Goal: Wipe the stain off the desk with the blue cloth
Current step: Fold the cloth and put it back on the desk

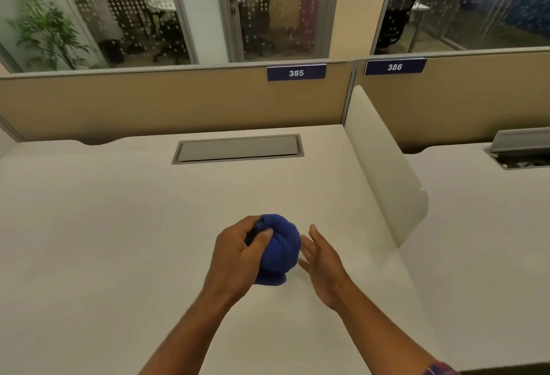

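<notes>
A bunched-up blue cloth [281, 251] is held just above the white desk [119, 225], near its middle front. My left hand [238, 255] grips the cloth from the left, with thumb and fingers closed on its top. My right hand [323, 261] is just right of the cloth, palm turned toward it and fingers apart, at most brushing its edge. I cannot make out a stain on the desk surface; the cloth and hands hide the spot beneath them.
A grey cable flap [238, 148] is set into the desk's far side. A tan partition [148, 100] labelled 385 closes the back. A white side divider [384, 166] separates this desk from the neighbouring desk [476, 225] on the right.
</notes>
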A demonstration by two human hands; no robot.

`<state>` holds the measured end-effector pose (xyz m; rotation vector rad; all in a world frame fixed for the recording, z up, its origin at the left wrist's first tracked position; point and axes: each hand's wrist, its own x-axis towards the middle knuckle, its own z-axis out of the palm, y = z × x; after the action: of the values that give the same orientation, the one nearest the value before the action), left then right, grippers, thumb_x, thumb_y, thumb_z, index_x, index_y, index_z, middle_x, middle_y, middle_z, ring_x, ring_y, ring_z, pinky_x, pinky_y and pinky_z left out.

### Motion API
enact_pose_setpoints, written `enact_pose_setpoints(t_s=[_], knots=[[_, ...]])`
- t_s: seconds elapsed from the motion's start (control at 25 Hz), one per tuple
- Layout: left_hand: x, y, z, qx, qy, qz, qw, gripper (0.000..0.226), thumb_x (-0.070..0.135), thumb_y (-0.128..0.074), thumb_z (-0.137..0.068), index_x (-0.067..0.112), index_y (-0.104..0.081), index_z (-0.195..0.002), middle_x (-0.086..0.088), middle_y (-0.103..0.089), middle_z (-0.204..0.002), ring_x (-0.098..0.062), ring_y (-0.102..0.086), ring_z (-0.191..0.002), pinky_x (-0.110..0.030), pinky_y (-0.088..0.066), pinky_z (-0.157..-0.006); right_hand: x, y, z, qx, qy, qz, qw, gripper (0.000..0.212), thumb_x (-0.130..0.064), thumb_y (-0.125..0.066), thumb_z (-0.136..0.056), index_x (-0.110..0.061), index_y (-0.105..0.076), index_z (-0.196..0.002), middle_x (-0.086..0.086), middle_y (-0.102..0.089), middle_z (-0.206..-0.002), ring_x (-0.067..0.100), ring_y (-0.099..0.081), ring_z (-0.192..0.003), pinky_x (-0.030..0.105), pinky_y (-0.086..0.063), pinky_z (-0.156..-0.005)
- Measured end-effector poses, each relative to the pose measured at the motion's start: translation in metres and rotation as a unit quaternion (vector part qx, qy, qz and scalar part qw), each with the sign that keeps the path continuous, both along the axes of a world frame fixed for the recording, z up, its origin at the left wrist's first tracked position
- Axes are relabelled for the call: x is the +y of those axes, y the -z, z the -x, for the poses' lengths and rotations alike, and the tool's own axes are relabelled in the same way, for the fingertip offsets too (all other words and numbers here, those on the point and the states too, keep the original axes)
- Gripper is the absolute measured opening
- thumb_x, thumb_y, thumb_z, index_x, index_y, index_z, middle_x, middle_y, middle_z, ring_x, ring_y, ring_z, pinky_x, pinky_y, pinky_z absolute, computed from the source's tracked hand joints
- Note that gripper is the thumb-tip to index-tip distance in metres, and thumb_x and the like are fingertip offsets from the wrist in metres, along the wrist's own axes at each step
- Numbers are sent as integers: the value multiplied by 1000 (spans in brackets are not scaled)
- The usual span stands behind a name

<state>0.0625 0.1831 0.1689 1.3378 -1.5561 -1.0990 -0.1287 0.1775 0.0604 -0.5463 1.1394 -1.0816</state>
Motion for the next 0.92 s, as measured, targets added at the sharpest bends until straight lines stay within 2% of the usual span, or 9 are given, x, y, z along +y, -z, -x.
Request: enact_pose_setpoints(t_s=[0.08,0.12,0.32,0.44,0.56,0.68,0.76,0.84,0.92], knots=[[-12,-6,17,32,-2,-27,999,17,25,-59,-102,21,-76,-105,1,-80,-95,-18,-78,-92,-28,-63,-77,-9,3,24,-21,-65,52,996,62,-67,-45,-98,-29,-59,-145,5,-63,-146,23,-58,-137,52,-39,-119],[-19,-7,24,45,-5,-49,998,18,23,-59,-104,20,-76,-107,0,-81,-97,-20,-78,-94,-29,-63,-79,-13,2,35,-22,-80,71,994,61,-68,-45,-98,-30,-60,-143,5,-64,-145,24,-59,-135,52,-41,-117],[-63,9,49,105,-14,-158,982,27,27,-51,-108,28,-77,-114,0,-81,-113,-18,-77,-105,-36,-58,-87,-44,1,91,-7,-37,79,996,51,-57,-58,-99,-23,-66,-136,9,-67,-139,30,-62,-131,53,-49,-111],[-92,40,62,138,-31,-220,965,25,32,-56,-106,29,-77,-119,1,-81,-117,-18,-76,-109,-38,-58,-91,-67,4,122,71,32,40,996,37,-49,-73,-90,-22,-75,-115,7,-77,-120,32,-69,-117,53,-58,-99],[-119,73,82,126,-31,-255,958,29,23,-73,-97,18,-72,-125,-5,-82,-114,-26,-78,-107,-42,-62,-92,-95,2,140,175,88,-5,981,26,-42,-74,-90,-22,-73,-106,3,-79,-111,25,-73,-104,48,-61,-92],[-154,97,102,76,-86,-247,962,44,1,-77,-86,14,-67,-127,-8,-81,-110,-28,-78,-102,-46,-64,-91,-130,2,154,221,126,-39,966,33,-29,-74,-92,-21,-65,-123,3,-71,-121,23,-67,-107,38,-57,-87],[-178,106,112,63,-111,-241,962,48,0,-78,-85,16,-65,-128,-8,-77,-116,-28,-75,-105,-45,-65,-90,-152,3,161,249,132,-55,958,44,-19,-72,-92,-20,-59,-133,5,-66,-129,25,-64,-109,36,-54,-86],[-201,113,119,35,-130,-227,965,53,4,-79,-88,19,-59,-134,-6,-72,-122,-26,-71,-107,-35,-63,-80,-173,8,163,290,129,-54,947,52,-13,-70,-92,-18,-53,-141,8,-62,-136,25,-61,-110,34,-53,-86],[-220,124,123,-7,-138,-200,970,61,8,-80,-90,20,-51,-142,-6,-69,-124,-26,-68,-108,-31,-60,-80,-189,14,162,340,121,-37,932,55,-11,-69,-94,-17,-49,-145,10,-60,-139,24,-60,-109,32,-51,-85]])
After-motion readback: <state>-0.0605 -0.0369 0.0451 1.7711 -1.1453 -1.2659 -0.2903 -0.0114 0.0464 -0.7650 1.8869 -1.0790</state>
